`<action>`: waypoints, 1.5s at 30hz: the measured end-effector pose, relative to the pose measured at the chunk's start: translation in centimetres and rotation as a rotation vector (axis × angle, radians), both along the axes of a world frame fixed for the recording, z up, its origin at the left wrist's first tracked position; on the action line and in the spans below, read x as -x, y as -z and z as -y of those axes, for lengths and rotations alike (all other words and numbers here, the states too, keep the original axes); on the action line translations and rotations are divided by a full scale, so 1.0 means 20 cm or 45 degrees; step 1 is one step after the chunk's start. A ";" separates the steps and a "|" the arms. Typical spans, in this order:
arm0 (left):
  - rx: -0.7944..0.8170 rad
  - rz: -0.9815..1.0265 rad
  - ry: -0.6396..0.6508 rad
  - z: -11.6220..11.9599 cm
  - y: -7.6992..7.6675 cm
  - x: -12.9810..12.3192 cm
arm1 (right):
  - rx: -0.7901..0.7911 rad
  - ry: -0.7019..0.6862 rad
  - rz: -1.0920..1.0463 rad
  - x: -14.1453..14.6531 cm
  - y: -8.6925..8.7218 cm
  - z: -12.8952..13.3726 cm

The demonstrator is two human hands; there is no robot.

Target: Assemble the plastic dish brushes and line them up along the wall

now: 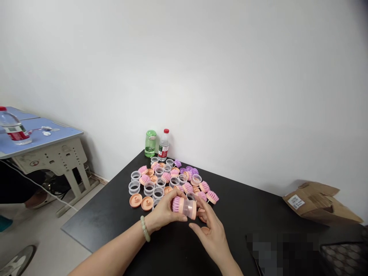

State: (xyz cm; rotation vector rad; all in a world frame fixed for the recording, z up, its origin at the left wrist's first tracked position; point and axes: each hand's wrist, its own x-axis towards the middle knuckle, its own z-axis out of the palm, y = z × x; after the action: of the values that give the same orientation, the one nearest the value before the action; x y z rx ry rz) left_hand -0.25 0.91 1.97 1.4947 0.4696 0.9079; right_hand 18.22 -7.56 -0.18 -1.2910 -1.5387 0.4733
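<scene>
Head view: at six o'clock above the black bench (100, 226), the left hand's (166, 211) grip grasps a pink-bristled brush (187, 208) lying sideways, apparently to present its peach end (194, 210) to the right hand (212, 228), fingers parted and released, with clear rings (149, 188) toward ten o'clock.

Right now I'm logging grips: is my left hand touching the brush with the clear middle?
Touching. The head view shows your left hand gripping the brush, thumb and fingers around its pink-bristled end.
</scene>
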 end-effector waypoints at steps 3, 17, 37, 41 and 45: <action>-0.071 -0.033 0.013 -0.01 0.01 0.00 | 0.039 0.028 0.007 -0.01 0.02 0.00; -0.217 -0.098 -0.058 -0.01 0.02 0.01 | -0.058 0.084 0.117 0.00 0.03 0.00; -0.269 -0.099 -0.059 -0.01 0.01 0.01 | 0.046 0.051 0.029 -0.01 0.03 -0.02; -0.230 -0.072 -0.035 -0.01 0.01 0.00 | 0.011 0.066 0.043 -0.01 0.01 -0.02; -0.226 -0.090 -0.061 -0.02 0.02 -0.01 | 0.045 0.060 0.008 -0.01 0.04 -0.04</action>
State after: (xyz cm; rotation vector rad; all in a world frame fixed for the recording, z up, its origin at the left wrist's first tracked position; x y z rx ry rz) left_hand -0.11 1.23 1.53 1.6873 0.4880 0.9564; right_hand 18.45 -6.83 -0.91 -1.3544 -1.5079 0.4684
